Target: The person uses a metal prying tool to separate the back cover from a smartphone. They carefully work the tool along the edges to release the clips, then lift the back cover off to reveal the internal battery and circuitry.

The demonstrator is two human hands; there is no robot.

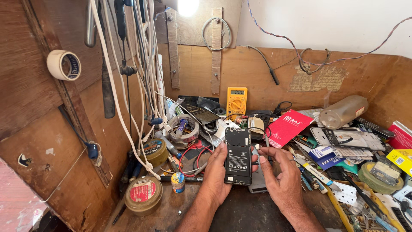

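An opened black smartphone [238, 157] with its back cover off and battery showing stands tilted over the cluttered wooden bench. My left hand [217, 174] grips its left edge. My right hand [279, 174] touches its right edge with the fingertips, and a thin metal tool [267, 144] rises beside those fingers; whether they hold it I cannot tell. A light-coloured flat piece [259, 182] lies under the phone, partly hidden.
A yellow multimeter [236, 101] leans on the back wall. A red packet [288, 126], a clear plastic bottle [343, 111], tape rolls [183, 130], round tins [143, 194] and red wire [193, 157] crowd the bench. White cables [141, 64] hang at left.
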